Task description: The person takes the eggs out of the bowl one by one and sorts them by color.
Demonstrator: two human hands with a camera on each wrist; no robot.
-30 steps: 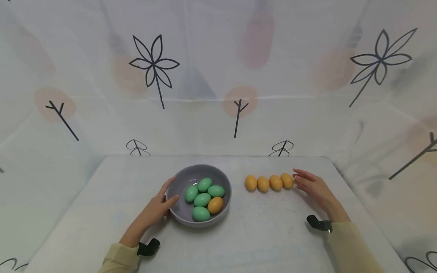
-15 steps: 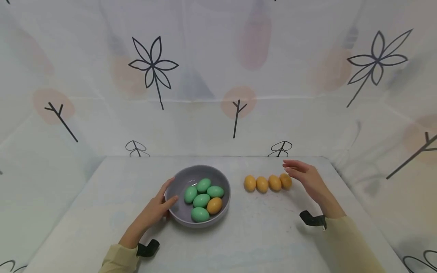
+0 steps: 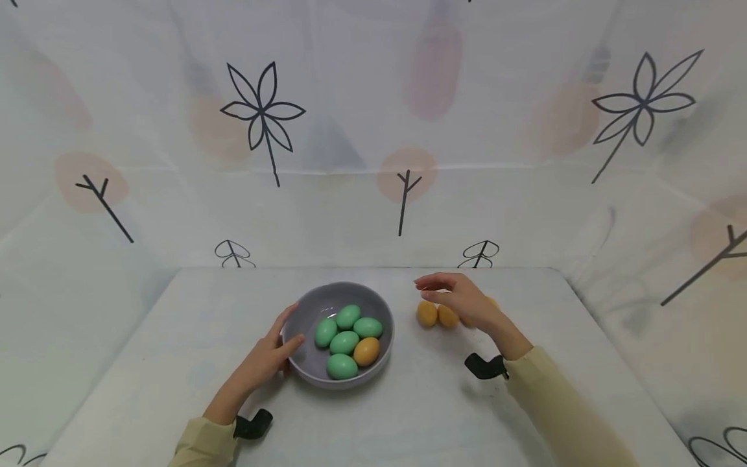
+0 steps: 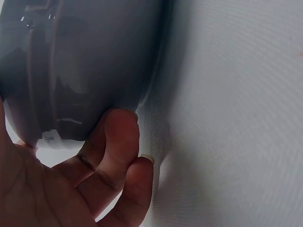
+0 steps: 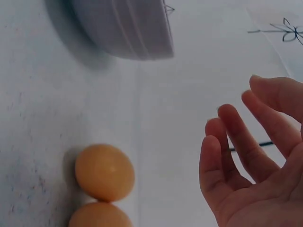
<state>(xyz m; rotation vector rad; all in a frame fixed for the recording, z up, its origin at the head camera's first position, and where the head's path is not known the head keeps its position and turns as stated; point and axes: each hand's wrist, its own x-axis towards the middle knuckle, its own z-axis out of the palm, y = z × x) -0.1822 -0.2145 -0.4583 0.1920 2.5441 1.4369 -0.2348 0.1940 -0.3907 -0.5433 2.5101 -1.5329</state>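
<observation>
My left hand (image 3: pixel 267 355) grips the near-left rim of a grey bowl (image 3: pixel 310 299), thumb over the inside and fingers along the outer wall. Inside lie several green eggs (image 3: pixel 345 342) and one orange egg (image 3: pixel 366 351). Above a row of several orange eggs (image 3: pixel 427 314) on the table hovers my right hand (image 3: pixel 461 301), covering part of the row. In the right wrist view that hand (image 5: pixel 255 175) has loosely bent fingers with nothing between them, apart from the eggs (image 5: pixel 105 172). The left wrist view shows fingers touching the bowl's outer wall (image 4: pixel 94 61).
A white cloth-covered table (image 3: pixel 420 415) carries the bowl and the eggs. Behind it and at both sides hangs a pale printed curtain (image 3: pixel 350 214). A black wrist camera (image 3: pixel 486 367) sits on the right wrist and another (image 3: pixel 253 425) on the left.
The right hand has lifted from the right end of the egg row and moved left over it towards the bowl. The left hand and bowl have stayed in place.
</observation>
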